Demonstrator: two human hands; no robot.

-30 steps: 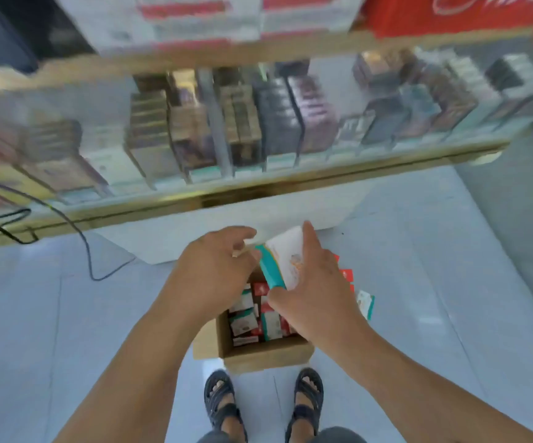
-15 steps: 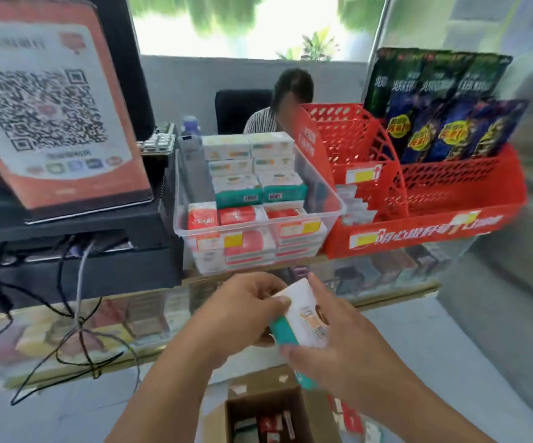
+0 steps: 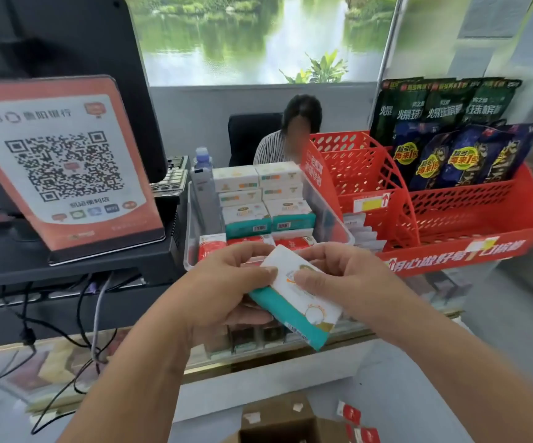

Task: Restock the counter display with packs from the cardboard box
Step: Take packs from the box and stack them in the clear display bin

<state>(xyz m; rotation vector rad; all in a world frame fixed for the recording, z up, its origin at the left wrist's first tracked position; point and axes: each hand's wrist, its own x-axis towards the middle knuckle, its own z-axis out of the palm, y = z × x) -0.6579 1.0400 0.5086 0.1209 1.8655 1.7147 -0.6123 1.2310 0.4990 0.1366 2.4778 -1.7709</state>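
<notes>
Two hands met on one white-and-teal rectangular pack (image 3: pixel 310 305) at the centre of the frame. The left hand (image 3: pixel 226 289) gripped the pack's left end, thumb on the white top face and fingers curled underneath. The right hand (image 3: pixel 348 282) pinched its upper right part, thumb pressed on the same face. The pack sat tilted, its teal edge running toward the lower right, just in front of and below the clear plastic display bin (image 3: pixel 330 219) and apart from it. That bin, above centre, held stacked white, teal and red packs (image 3: pixel 258 215). The brown cardboard box (image 3: pixel 278 417) lay at the bottom edge, well below both hands.
</notes>
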